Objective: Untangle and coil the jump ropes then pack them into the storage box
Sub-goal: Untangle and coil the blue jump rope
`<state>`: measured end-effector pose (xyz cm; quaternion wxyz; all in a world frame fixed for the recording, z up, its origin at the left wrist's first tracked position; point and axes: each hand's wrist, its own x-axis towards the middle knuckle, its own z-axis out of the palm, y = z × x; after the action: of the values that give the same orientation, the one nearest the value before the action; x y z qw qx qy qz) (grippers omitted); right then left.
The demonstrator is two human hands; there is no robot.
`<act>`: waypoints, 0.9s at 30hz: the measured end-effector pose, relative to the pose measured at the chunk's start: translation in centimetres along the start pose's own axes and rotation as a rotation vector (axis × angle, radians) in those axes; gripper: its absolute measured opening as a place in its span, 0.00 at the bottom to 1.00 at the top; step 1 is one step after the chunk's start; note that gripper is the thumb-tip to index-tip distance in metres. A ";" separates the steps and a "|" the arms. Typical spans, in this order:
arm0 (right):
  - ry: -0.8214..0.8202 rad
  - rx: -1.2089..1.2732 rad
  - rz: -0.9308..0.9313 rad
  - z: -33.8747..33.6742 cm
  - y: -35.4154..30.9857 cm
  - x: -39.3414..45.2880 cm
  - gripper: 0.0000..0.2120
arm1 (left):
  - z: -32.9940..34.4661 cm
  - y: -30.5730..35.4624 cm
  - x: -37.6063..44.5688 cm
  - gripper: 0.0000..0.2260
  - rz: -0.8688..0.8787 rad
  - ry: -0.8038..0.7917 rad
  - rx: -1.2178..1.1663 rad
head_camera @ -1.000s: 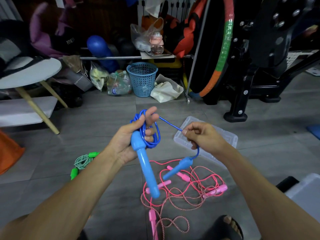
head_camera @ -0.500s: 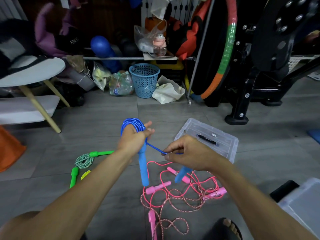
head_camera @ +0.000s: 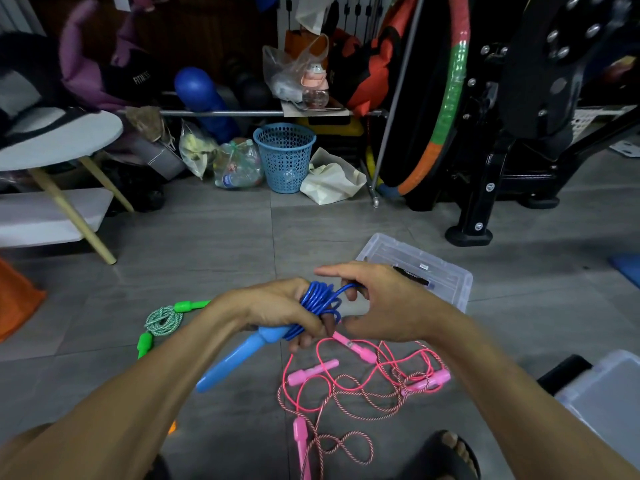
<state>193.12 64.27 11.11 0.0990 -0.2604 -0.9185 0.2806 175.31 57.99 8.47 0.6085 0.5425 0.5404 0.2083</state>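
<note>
My left hand (head_camera: 277, 311) grips a coil of the blue jump rope (head_camera: 319, 299) together with one light-blue handle (head_camera: 235, 358), which points down and to the left. My right hand (head_camera: 388, 303) is just right of the coil and pinches the blue cord where it leaves the loops, with the index finger stretched out. The rope's second handle is hidden. Two pink jump ropes (head_camera: 363, 386) lie tangled on the floor below my hands. A coiled green jump rope (head_camera: 162, 320) lies to the left. A clear plastic box (head_camera: 446, 277) sits behind my right hand.
Another clear container (head_camera: 609, 403) stands at the lower right, and my sandalled foot (head_camera: 446, 452) is near the pink ropes. A blue basket (head_camera: 284, 157), bags, a hoop and a black exercise machine (head_camera: 485, 188) line the back. A white stool (head_camera: 59, 143) stands on the left.
My hands came together. The left hand tilted, so the blue handle now points down-left, and the right hand rose to the coil with the cord; the second handle went out of sight.
</note>
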 end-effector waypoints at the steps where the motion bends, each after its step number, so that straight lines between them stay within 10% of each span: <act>1: -0.022 -0.006 -0.024 0.2 0.0 0.0 0.34 | 0.0 0.0 -0.1 0.05 -0.006 -0.032 -0.010; 9: -0.075 -0.070 -0.048 1.0 0.1 0.4 0.13 | 0.1 0.4 -0.8 0.05 -0.027 -0.187 0.010; 18: 0.039 0.003 0.082 1.4 0.8 0.6 0.10 | -0.3 0.1 -1.1 0.08 0.113 0.351 0.215; 27: 0.040 0.484 0.305 0.9 1.5 0.7 0.08 | -0.6 -0.1 -2.2 0.18 0.355 0.506 0.021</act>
<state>192.83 65.30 9.51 0.1331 -0.3700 -0.7730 0.4979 174.01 56.37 9.44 0.4031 0.5658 0.5735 0.4342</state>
